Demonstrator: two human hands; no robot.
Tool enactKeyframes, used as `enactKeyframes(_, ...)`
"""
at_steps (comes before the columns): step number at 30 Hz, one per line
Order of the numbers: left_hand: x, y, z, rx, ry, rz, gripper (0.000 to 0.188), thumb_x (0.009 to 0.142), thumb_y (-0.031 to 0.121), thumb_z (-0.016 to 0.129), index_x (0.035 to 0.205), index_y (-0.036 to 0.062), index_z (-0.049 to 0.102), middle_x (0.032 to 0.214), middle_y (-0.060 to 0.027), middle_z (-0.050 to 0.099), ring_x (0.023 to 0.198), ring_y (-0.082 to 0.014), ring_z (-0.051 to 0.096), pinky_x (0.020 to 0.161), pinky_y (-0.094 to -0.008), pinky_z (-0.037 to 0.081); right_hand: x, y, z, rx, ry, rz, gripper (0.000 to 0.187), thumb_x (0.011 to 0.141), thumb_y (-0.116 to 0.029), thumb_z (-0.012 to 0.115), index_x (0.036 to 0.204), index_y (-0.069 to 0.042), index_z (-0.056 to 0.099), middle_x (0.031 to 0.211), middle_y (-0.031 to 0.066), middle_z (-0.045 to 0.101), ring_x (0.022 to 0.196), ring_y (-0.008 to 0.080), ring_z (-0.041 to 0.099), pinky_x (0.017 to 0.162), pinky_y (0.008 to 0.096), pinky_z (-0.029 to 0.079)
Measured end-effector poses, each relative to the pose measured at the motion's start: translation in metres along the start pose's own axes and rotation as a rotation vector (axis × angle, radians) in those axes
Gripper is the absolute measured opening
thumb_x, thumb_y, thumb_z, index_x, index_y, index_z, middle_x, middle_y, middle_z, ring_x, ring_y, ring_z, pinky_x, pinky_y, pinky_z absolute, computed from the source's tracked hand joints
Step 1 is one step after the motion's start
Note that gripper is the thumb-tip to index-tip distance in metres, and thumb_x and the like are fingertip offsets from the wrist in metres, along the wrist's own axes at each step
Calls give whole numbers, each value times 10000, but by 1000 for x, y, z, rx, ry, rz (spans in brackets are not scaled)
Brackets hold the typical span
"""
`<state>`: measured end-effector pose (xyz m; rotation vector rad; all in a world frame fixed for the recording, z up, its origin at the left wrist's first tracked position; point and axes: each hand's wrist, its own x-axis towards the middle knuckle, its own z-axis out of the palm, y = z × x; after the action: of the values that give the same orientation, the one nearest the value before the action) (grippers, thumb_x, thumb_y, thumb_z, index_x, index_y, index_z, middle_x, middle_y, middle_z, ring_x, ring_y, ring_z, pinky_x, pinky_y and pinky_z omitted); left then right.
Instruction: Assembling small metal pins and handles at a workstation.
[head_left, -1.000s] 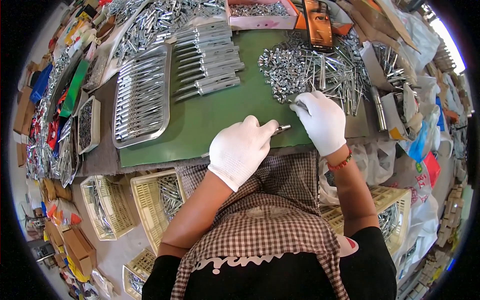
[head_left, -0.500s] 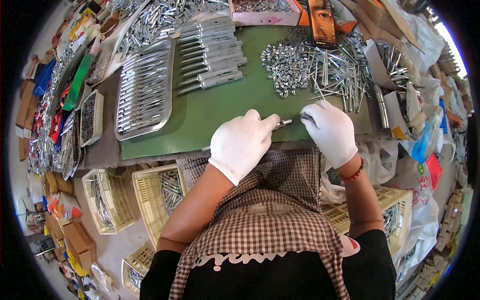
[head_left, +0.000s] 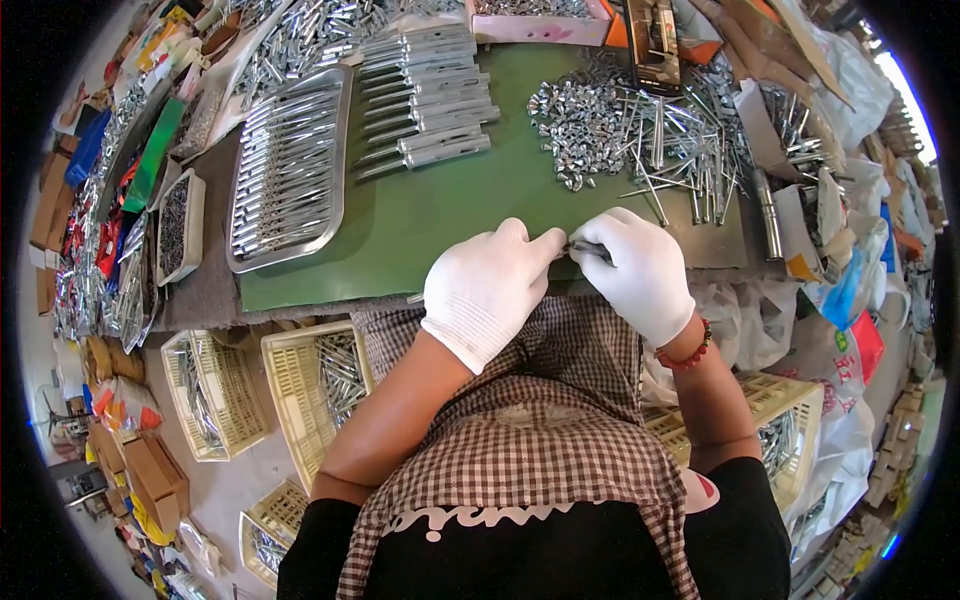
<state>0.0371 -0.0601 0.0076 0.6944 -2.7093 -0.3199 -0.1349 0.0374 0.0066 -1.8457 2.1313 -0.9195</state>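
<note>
Two white-gloved hands meet above the near edge of a green mat (head_left: 420, 210). The left hand (head_left: 490, 285) curls around a slim metal rod (head_left: 415, 298), its tail showing at the mat's near edge. The right hand (head_left: 640, 265) narrowly pinches a small metal piece (head_left: 593, 249), mostly hidden; whether it touches the rod, I cannot tell. A steel tray (head_left: 343, 170) lies on the mat's left side, a row of metal tubes (head_left: 445, 150) at its far middle, small fittings (head_left: 580, 140) and long pins (head_left: 705, 165) toward its right.

silvery rod (head_left: 416, 298) | mostly hidden in left hand (head_left: 487, 287) | grey metal piece (head_left: 592, 249) | pinched in right hand (head_left: 640, 268)
</note>
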Motion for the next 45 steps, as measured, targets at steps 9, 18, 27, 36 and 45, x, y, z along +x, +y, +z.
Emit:
enactKeyframes(9, 1, -3, 2, 71, -86, 44, 266, 934, 248, 631, 1196, 223, 666, 818, -68, 584, 653, -265, 647, 557, -397, 524, 13, -3, -13, -110, -162, 45, 128, 858, -203, 711, 883, -94, 647, 845, 114, 644, 793, 346, 639, 683, 448, 506)
enactKeyframes(18, 3, 3, -5, 80, -140, 13, 271, 950, 252, 609, 1216, 238, 657, 770, -77, 574, 649, -275, 650, 547, -412, 522, 26, 0, 19, 1692, 254, 207, 556, 1060, -473, 406, 793, -15, 574, 579, -23, 359, 478, 86, 280, 456, 275, 231)
enactKeyframes(27, 6, 4, -9, 63, -164, 32, 124, 926, 219, 612, 969, 122, 676, 787, -77, 613, 662, -261, 679, 545, -387, 537, 22, -9, 51, 1345, 360, 150, 546, 1071, -379, 420, 696, -5, 550, 661, 23, 535, 519, 64, 312, 507, 258, 197)
enactKeyframes(36, 20, 23, 18, 60, -72, 8, 91, 858, 139, 607, 828, 76, 665, 804, -104, 673, 724, -257, 730, 601, -375, 586, 28, 5, 38, 1514, 513, 244, 500, 1028, -390, 414, 626, -92, 411, 534, -18, 296, 455, 120, 251, 458, 313, 186)
enactKeyframes(45, -185, -65, -58, 159, 133, -467, 277, 824, 222, 715, 1061, 80, 696, 894, -125, 671, 830, -334, 660, 752, -462, 534, 27, 9, 41, 1659, 375, 238, 527, 1041, -471, 460, 719, -58, 520, 544, -23, 307, 444, 115, 296, 440, 286, 220)
